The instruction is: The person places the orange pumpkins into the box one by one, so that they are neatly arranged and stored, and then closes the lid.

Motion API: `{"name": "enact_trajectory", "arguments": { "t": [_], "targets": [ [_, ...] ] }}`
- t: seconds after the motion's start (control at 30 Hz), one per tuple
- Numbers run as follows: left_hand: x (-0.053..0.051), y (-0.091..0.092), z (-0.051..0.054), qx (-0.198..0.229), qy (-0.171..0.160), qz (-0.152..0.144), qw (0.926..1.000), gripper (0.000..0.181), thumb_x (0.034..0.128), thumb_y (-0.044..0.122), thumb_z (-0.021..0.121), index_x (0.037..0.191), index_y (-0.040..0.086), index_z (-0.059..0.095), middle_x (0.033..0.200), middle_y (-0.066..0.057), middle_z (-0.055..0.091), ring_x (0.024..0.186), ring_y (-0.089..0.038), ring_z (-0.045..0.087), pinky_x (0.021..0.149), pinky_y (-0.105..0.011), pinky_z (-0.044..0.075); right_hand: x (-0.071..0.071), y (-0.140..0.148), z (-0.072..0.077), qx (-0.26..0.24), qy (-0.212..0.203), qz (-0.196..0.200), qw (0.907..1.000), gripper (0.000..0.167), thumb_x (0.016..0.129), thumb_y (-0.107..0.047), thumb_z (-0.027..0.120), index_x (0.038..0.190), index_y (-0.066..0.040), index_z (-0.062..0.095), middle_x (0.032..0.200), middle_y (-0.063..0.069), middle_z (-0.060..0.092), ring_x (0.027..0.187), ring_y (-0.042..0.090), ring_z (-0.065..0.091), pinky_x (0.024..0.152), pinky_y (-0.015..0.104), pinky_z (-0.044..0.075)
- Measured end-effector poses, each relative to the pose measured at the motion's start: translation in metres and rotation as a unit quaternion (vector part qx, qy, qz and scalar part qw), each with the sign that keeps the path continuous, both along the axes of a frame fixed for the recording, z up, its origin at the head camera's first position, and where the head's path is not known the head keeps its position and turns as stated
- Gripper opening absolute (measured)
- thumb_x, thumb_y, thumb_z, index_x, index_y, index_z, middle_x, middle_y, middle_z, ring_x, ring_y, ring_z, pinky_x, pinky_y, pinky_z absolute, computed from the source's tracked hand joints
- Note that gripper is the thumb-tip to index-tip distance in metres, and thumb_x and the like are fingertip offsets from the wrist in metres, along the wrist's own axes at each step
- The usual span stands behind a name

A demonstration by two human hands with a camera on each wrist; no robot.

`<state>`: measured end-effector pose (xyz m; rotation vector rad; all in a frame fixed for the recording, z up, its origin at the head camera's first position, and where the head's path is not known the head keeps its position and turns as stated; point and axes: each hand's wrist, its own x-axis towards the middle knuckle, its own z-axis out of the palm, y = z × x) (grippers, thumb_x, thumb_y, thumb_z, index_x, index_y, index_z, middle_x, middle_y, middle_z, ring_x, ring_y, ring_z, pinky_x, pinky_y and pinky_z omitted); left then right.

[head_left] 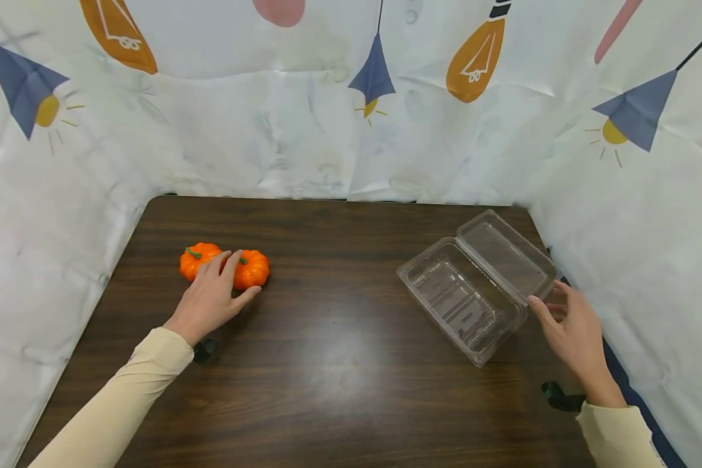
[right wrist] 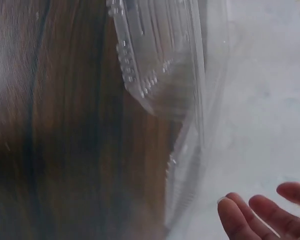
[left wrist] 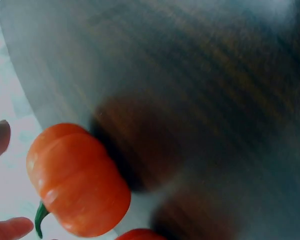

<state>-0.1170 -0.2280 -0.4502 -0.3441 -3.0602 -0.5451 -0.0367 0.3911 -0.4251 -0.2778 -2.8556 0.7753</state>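
Observation:
Two small orange pumpkins sit at the left of the table, the left one partly behind my left hand. The right pumpkin lies between its thumb and fingers, which look spread and not closed on it. In the left wrist view a pumpkin with a green stem stands apart from the fingertips. A clear plastic clamshell box lies open at the right, its lid folded back. My right hand is at the lid's near corner, fingers apart; whether they touch it I cannot tell.
The dark wood-grain table stretches between the hands. A white sheet printed with lamps hangs along its back and sides, close by the right hand. A black strap shows at the right wrist.

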Motion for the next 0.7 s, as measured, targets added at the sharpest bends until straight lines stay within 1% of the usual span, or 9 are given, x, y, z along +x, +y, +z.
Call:
{"name": "enact_trajectory", "arguments": {
  "t": [0.07,0.1,0.13,0.2,0.3,0.37,0.53,0.6,0.7],
  "targets": [
    [-0.001,0.0,-0.003,0.007,-0.002,-0.002,1.0,0.081,0.0965,0.042,0.071,0.156,0.0,0.035,0.151,-0.034,0.04,0.131,-0.06,0.043,0.098,-0.076,0.047,0.003,0.0,-0.003,-0.018,-0.006,-0.023,0.9996,0.072,0.102,-0.041,0.063,0.155,0.002,0.04,0.141,0.033,0.055,0.097,0.014,0.071,0.067,0.01,0.044],
    [-0.001,0.001,-0.004,0.01,-0.002,-0.002,0.9999,0.081,0.096,0.04,0.072,0.156,0.0,0.035,0.15,-0.034,0.041,0.13,-0.059,0.044,0.098,-0.075,0.047,0.005,0.0,-0.004,-0.028,-0.013,-0.035,0.9989,0.073,0.102,-0.042,0.063,0.155,0.0,0.039,0.142,0.031,0.056,0.094,-0.001,0.066,0.066,0.006,0.039],
    [-0.001,0.001,-0.005,0.013,-0.001,-0.003,0.9999,0.081,0.0956,0.038,0.073,0.156,0.0,0.035,0.149,-0.034,0.041,0.128,-0.059,0.045,0.098,-0.075,0.047,0.007,0.0,-0.006,-0.039,-0.023,-0.047,0.9979,0.073,0.102,-0.045,0.063,0.156,-0.002,0.038,0.143,0.029,0.056,0.091,-0.013,0.057,0.066,0.006,0.038],
    [-0.002,0.001,-0.008,0.018,0.006,-0.005,0.9998,0.08,0.0947,0.035,0.075,0.155,0.0,0.036,0.147,-0.034,0.042,0.125,-0.059,0.046,0.099,-0.074,0.047,0.01,0.0,-0.008,-0.061,-0.043,-0.07,0.9948,0.075,0.101,-0.05,0.061,0.158,-0.007,0.036,0.145,0.025,0.056,0.085,-0.028,0.041,0.066,0.008,0.04],
    [-0.001,0.0,-0.01,0.024,0.013,-0.005,0.9996,0.081,0.0936,0.033,0.076,0.155,-0.001,0.036,0.146,-0.033,0.043,0.125,-0.057,0.047,0.1,-0.073,0.047,0.014,-0.002,-0.012,-0.099,-0.062,-0.084,0.9896,0.078,0.101,-0.053,0.059,0.16,-0.009,0.032,0.146,0.021,0.054,0.08,-0.03,0.045,0.065,0.01,0.042],
    [-0.001,-0.001,-0.012,0.027,0.015,-0.002,0.9995,0.081,0.0931,0.031,0.077,0.155,-0.001,0.035,0.147,-0.033,0.043,0.126,-0.055,0.047,0.102,-0.072,0.046,0.016,-0.003,-0.016,-0.126,-0.067,-0.085,0.9861,0.078,0.101,-0.052,0.059,0.159,-0.009,0.031,0.142,0.016,0.056,0.078,-0.027,0.054,0.066,0.009,0.044],
    [-0.002,-0.002,-0.015,0.036,0.01,0.005,0.9993,0.082,0.093,0.03,0.077,0.156,0.0,0.034,0.148,-0.033,0.042,0.129,-0.054,0.047,0.105,-0.073,0.044,0.021,-0.008,-0.026,-0.19,-0.074,-0.088,0.975,0.077,0.101,-0.048,0.062,0.158,-0.007,0.031,0.12,-0.018,0.056,0.082,-0.018,0.065,0.071,0.006,0.045],
    [-0.003,-0.001,-0.017,0.04,0.012,0.003,0.9991,0.083,0.093,0.029,0.077,0.157,-0.001,0.033,0.148,-0.033,0.042,0.128,-0.054,0.048,0.105,-0.073,0.044,0.023,-0.011,-0.03,-0.226,-0.072,-0.091,0.9673,0.074,0.102,-0.046,0.063,0.156,-0.006,0.032,0.113,-0.025,0.054,0.083,-0.014,0.067,0.073,0.006,0.047],
    [-0.005,-0.002,-0.018,0.045,0.019,0.004,0.9988,0.085,0.0923,0.027,0.078,0.157,-0.003,0.031,0.146,-0.034,0.044,0.126,-0.054,0.05,0.104,-0.071,0.045,0.026,-0.017,-0.036,-0.3,-0.059,-0.097,0.947,0.066,0.101,-0.039,0.066,0.15,-0.009,0.036,0.108,-0.026,0.059,0.083,-0.009,0.07,0.076,0.007,0.053]
  ]
}}
